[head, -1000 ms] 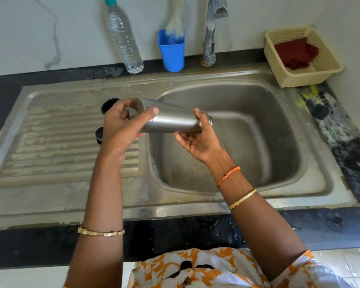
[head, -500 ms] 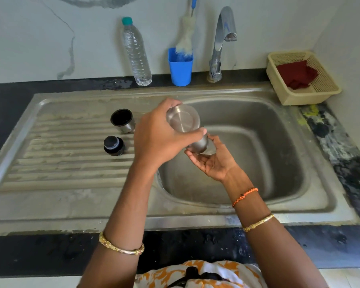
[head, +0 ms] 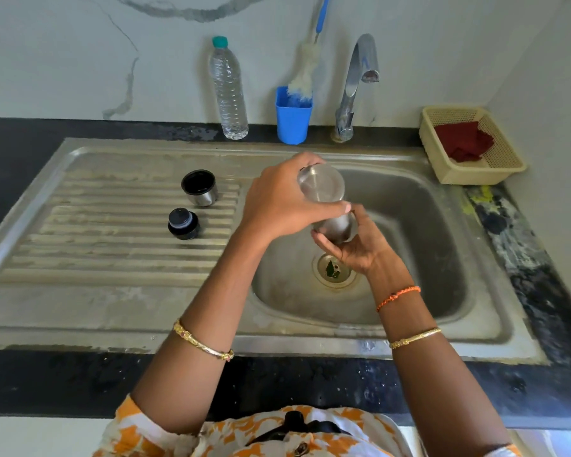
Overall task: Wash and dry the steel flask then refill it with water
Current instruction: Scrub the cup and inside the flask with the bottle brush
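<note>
Filling the middle of the frame, a steel sink (head: pixel 80 311), ribbed drainboard on the left and basin on the right, set in a dark counter (head: pixel 20 150). Right of centre, above the basin, the steel flask (head: pixel 322 188) held upside down, flat base facing the camera, mouth pointing down toward the drain (head: pixel 333 270). Gripping the upper body of the flask from the left, the left hand (head: pixel 279 202), fingers and thumb wrapped round it. Cupped under the lower end of the flask, the right hand (head: pixel 353 247), palm up, fingers curled against the neck; both hands close together on the same flask. At the upper right of the frame, a cream basket (head: pixel 505 169) with a dark red cloth (head: pixel 463 141) inside. Behind the sink, along the wall, a clear plastic bottle (head: pixel 228 90) with a teal cap, then a blue cup (head: pixel 292 122) holding a bottle brush (head: pixel 305 72), then the tap (head: pixel 356 80). On the drainboard, left of the hands, a steel cup lid (head: pixel 199 188) standing open side up, and just below it in the frame a black stopper (head: pixel 182 223), the two near each other but apart.
</note>
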`<control>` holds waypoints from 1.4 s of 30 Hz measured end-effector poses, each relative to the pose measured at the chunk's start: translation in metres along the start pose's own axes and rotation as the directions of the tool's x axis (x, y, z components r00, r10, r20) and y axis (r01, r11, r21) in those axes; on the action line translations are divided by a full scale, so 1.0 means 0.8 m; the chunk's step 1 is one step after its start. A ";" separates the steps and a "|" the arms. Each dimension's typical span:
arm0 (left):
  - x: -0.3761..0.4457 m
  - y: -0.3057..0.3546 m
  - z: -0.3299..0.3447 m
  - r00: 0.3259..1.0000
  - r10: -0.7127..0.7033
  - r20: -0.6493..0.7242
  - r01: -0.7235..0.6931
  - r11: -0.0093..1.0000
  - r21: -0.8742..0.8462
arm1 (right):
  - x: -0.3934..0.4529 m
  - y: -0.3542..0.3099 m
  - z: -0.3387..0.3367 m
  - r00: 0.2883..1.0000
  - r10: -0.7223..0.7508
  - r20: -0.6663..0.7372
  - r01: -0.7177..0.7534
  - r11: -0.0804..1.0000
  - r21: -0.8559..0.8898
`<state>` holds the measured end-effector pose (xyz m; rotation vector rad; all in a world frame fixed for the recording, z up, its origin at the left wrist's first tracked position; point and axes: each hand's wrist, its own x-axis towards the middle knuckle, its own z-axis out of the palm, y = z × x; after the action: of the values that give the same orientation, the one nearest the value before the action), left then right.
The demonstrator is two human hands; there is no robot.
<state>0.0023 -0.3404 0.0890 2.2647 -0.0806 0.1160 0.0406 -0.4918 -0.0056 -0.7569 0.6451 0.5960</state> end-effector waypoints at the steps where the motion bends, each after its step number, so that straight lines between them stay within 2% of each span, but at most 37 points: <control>1: 0.000 -0.004 0.000 1.000 -0.017 0.017 0.018 0.998 -0.061 | 0.000 -0.005 -0.001 0.998 -0.054 -0.025 0.054 0.998 -0.020; 4: -0.005 -0.024 0.001 0.988 -0.107 0.108 0.129 0.967 -0.222 | -0.001 -0.011 -0.007 0.986 -0.152 -0.073 0.146 0.987 -0.073; 9: -0.022 -0.058 0.012 0.974 -0.176 0.144 0.218 0.904 -0.368 | -0.001 -0.001 -0.013 0.989 -0.090 -0.115 0.083 0.994 -0.065; 12: -0.032 -0.071 0.029 0.949 -0.241 0.204 0.300 0.889 -0.345 | 0.005 0.006 -0.013 0.981 -0.057 -0.184 0.036 0.993 -0.115; 15: -0.046 -0.086 0.047 0.933 -0.244 0.266 0.321 0.898 -0.300 | 0.008 0.009 -0.014 0.974 -0.060 -0.218 0.022 0.984 -0.175; 17: -0.052 -0.095 0.053 0.900 -0.238 0.366 0.330 0.919 -0.215 | 0.006 0.004 -0.015 0.971 -0.117 -0.207 0.068 0.971 -0.231; 19: -0.052 -0.102 0.057 0.838 -0.247 0.486 0.343 0.932 -0.118 | 0.001 -0.003 -0.015 0.958 -0.218 -0.186 0.145 0.928 -0.342; 21: -0.047 -0.105 0.062 0.804 -0.271 0.529 0.374 0.922 -0.097 | -0.003 -0.011 -0.015 0.913 -0.391 -0.118 0.284 0.815 -0.504; 22: -0.043 -0.103 0.066 0.809 -0.278 0.518 0.384 0.917 -0.108 | -0.003 -0.014 -0.016 0.868 -0.494 -0.055 0.370 0.716 -0.592; 24: -0.032 -0.099 0.075 0.847 -0.267 0.459 0.367 0.919 -0.143 | 0.000 -0.020 -0.019 0.761 -0.640 0.112 0.484 0.444 -0.754; 26: -0.017 -0.092 0.086 0.886 -0.245 0.394 0.338 0.922 -0.187 | 0.004 -0.025 -0.022 0.685 -0.687 0.243 0.480 0.174 -0.860; 27: -0.009 -0.089 0.091 0.900 -0.231 0.369 0.319 0.926 -0.200 | 0.007 -0.029 -0.022 0.667 -0.686 0.290 0.468 0.084 -0.880; 28: -0.001 -0.086 0.097 0.914 -0.215 0.345 0.297 0.933 -0.205 | 0.006 -0.033 -0.020 0.667 -0.672 0.322 0.465 0.039 -0.884; 30: 0.012 -0.084 0.108 0.940 -0.182 0.289 0.252 0.941 -0.226 | 0.000 -0.043 -0.013 0.682 -0.643 0.348 0.489 0.048 -0.871; 34: 0.027 -0.078 0.123 0.980 -0.153 0.125 0.186 0.929 -0.320 | -0.013 -0.061 0.003 0.744 -0.536 0.398 0.573 0.206 -0.793; 38: 0.033 -0.078 0.126 0.984 -0.178 -0.003 0.164 0.912 -0.376 | -0.009 -0.068 0.012 0.760 -0.470 0.450 0.603 0.250 -0.757; 40: 0.035 -0.078 0.128 0.981 -0.194 -0.003 0.178 0.903 -0.392 | -0.003 -0.067 0.015 0.764 -0.465 0.447 0.604 0.275 -0.748; 42: 0.039 -0.080 0.124 0.979 -0.192 0.069 0.204 0.899 -0.388 | 0.002 -0.067 0.017 0.760 -0.478 0.441 0.599 0.249 -0.761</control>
<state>0.0452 -0.3759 -0.0196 1.8577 0.1044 -0.0405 0.0826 -0.5125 0.0234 -1.8487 -0.1742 0.2616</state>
